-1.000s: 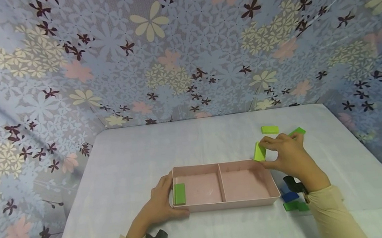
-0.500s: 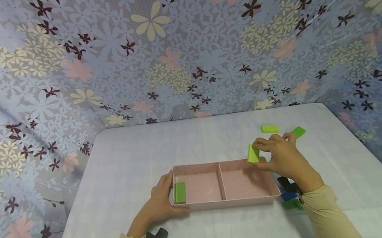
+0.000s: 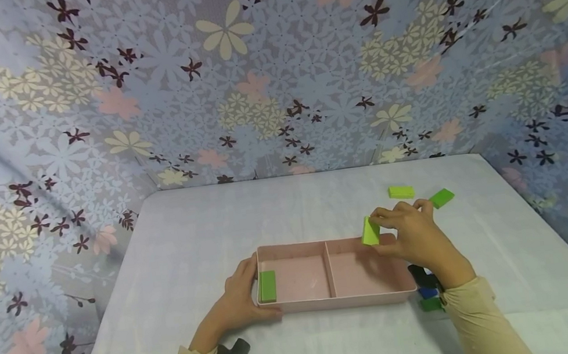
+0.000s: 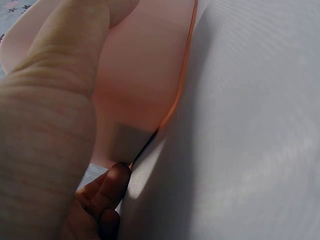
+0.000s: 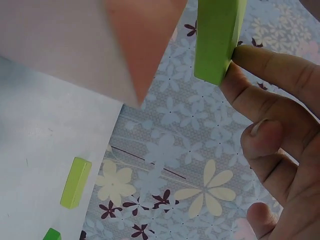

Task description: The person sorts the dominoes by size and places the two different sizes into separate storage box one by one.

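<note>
A pink two-compartment box stands on the white table. My left hand grips its left end, thumb along the front wall and fingers round the side; the left wrist view shows fingertips at the box's corner. Inside the left compartment, against the end wall, lies a green block. Over the back edge of the right compartment, my right hand pinches a lime-green block between thumb and fingers, the block held upright. In the right wrist view that block appears at the fingertips.
Behind my right hand lie another lime block and a green block. Right of the box, partly hidden by my wrist, are a blue block and a dark green block. A flowered cloth rises behind the table.
My right hand has moved left with the lime-green block, from the box's back right corner to over the right compartment's back edge. My left hand stays on the box.
</note>
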Demonstrator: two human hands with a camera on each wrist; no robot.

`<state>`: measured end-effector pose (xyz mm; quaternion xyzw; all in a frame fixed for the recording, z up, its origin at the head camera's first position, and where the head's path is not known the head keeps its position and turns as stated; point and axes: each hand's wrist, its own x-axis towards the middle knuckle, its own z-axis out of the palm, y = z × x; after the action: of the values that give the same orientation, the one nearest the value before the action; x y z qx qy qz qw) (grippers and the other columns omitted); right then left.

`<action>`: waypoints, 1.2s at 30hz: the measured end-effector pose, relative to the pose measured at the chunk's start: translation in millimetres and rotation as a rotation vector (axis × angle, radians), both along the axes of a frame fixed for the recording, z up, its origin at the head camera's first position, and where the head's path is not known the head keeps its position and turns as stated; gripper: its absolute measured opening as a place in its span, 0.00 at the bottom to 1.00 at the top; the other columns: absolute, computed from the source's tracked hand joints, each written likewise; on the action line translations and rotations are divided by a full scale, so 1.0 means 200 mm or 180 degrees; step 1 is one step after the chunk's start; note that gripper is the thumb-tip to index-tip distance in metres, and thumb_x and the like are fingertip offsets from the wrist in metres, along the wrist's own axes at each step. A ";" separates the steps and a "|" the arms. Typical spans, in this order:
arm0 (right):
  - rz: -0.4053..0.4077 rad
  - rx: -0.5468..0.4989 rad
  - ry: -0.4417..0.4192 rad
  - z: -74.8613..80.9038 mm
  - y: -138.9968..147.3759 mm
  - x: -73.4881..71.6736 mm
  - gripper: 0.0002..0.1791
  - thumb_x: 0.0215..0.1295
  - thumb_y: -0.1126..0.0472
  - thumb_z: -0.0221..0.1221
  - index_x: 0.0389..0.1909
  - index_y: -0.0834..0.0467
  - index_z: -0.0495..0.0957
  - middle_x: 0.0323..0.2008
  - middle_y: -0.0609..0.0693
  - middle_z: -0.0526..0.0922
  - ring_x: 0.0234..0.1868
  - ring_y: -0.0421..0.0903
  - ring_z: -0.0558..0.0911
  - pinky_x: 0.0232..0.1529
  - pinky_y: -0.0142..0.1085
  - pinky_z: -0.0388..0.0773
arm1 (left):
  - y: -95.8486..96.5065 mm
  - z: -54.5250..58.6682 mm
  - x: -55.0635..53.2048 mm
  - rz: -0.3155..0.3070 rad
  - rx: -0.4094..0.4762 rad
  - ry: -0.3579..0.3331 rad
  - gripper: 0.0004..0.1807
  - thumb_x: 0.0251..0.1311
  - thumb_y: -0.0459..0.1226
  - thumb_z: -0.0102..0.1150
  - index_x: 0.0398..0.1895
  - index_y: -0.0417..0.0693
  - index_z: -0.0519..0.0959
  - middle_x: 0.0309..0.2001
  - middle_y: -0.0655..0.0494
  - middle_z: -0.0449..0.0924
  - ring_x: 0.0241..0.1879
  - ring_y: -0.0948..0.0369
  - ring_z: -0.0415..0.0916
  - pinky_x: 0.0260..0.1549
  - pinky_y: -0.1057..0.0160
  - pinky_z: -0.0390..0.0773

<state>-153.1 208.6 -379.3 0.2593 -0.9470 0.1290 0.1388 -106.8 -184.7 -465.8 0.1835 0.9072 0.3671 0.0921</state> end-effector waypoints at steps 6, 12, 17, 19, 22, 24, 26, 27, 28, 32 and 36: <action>0.0069 -0.0013 0.0071 0.03 -0.02 0.01 0.28 0.37 0.45 0.75 0.44 0.51 0.84 0.44 0.43 0.83 0.37 0.45 0.73 0.46 0.61 0.52 | -0.01 0.00 0.00 0.0019 -0.0017 -0.0019 0.70 0.30 0.67 0.72 0.76 0.63 0.41 0.68 0.59 0.55 0.63 0.60 0.58 0.61 0.43 0.54; 0.0107 -0.0039 0.0081 0.06 -0.06 0.03 0.28 0.36 0.46 0.76 0.43 0.51 0.84 0.42 0.40 0.82 0.37 0.43 0.73 0.47 0.59 0.51 | -0.01 0.01 0.00 0.0067 -0.0045 -0.0037 0.69 0.30 0.67 0.72 0.75 0.70 0.39 0.69 0.61 0.54 0.64 0.59 0.56 0.62 0.45 0.53; 0.0114 -0.0147 -0.0002 0.04 -0.09 0.07 0.29 0.36 0.46 0.76 0.44 0.52 0.85 0.43 0.40 0.82 0.35 0.40 0.70 0.47 0.57 0.50 | -0.01 -0.01 0.00 0.0017 0.0006 -0.0006 0.70 0.30 0.67 0.72 0.76 0.65 0.40 0.68 0.59 0.55 0.62 0.61 0.58 0.62 0.43 0.51; 0.0114 -0.0156 -0.0066 0.03 -0.10 0.08 0.29 0.37 0.46 0.76 0.45 0.52 0.85 0.44 0.40 0.82 0.35 0.39 0.70 0.47 0.57 0.50 | -0.01 -0.01 0.01 -0.0002 0.0028 -0.0023 0.70 0.30 0.67 0.72 0.76 0.63 0.41 0.68 0.58 0.56 0.62 0.61 0.58 0.62 0.42 0.50; 0.0116 -0.0152 -0.0092 0.02 -0.12 0.09 0.29 0.38 0.46 0.75 0.46 0.52 0.84 0.44 0.41 0.83 0.35 0.40 0.70 0.47 0.57 0.50 | -0.01 -0.02 0.01 -0.0011 0.0037 -0.0054 0.70 0.31 0.66 0.72 0.76 0.62 0.40 0.68 0.58 0.55 0.63 0.60 0.58 0.62 0.41 0.51; 0.0137 -0.0175 -0.0061 0.02 -0.13 0.10 0.29 0.38 0.46 0.75 0.45 0.52 0.85 0.43 0.41 0.83 0.34 0.40 0.70 0.47 0.57 0.50 | -0.01 -0.02 0.01 -0.0009 0.0040 -0.0016 0.70 0.31 0.65 0.73 0.76 0.63 0.40 0.68 0.57 0.55 0.63 0.57 0.58 0.61 0.40 0.52; 0.0172 -0.0193 -0.0008 0.02 -0.14 0.10 0.28 0.38 0.47 0.74 0.44 0.52 0.85 0.43 0.41 0.83 0.34 0.40 0.70 0.47 0.57 0.50 | 0.00 -0.02 0.00 -0.0014 0.0034 0.0006 0.70 0.31 0.65 0.73 0.76 0.64 0.39 0.69 0.57 0.55 0.64 0.56 0.57 0.61 0.40 0.53; 0.0193 -0.0204 0.0017 0.02 -0.15 0.10 0.28 0.37 0.47 0.74 0.44 0.53 0.85 0.42 0.41 0.83 0.34 0.40 0.70 0.47 0.57 0.50 | 0.00 -0.01 0.00 -0.0019 0.0045 0.0020 0.70 0.31 0.64 0.74 0.76 0.64 0.40 0.68 0.57 0.55 0.64 0.55 0.57 0.61 0.40 0.53; 0.0210 -0.0207 0.0048 0.02 -0.15 0.10 0.28 0.37 0.47 0.74 0.43 0.53 0.85 0.42 0.41 0.83 0.33 0.40 0.70 0.47 0.57 0.50 | 0.00 -0.01 0.00 -0.0028 0.0047 0.0032 0.70 0.31 0.64 0.74 0.76 0.64 0.40 0.68 0.56 0.56 0.64 0.55 0.57 0.61 0.39 0.53; 0.0247 -0.0205 0.0165 0.01 -0.17 0.11 0.27 0.36 0.46 0.73 0.42 0.52 0.85 0.42 0.41 0.84 0.33 0.40 0.71 0.45 0.55 0.52 | -0.01 0.00 0.00 -0.0066 0.0047 0.0030 0.69 0.31 0.64 0.74 0.76 0.63 0.41 0.68 0.56 0.56 0.64 0.56 0.58 0.61 0.40 0.52; 0.0284 -0.0214 0.0214 0.01 -0.20 0.12 0.27 0.36 0.46 0.73 0.42 0.51 0.85 0.42 0.41 0.84 0.33 0.40 0.70 0.43 0.55 0.52 | -0.01 0.00 0.01 -0.0091 0.0036 0.0088 0.69 0.32 0.64 0.73 0.76 0.62 0.42 0.67 0.55 0.57 0.62 0.57 0.59 0.60 0.39 0.53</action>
<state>-128.6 168.1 -376.7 0.3006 -0.9245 0.1580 0.1733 -105.4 -186.5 -465.7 0.2020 0.9036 0.3684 0.0837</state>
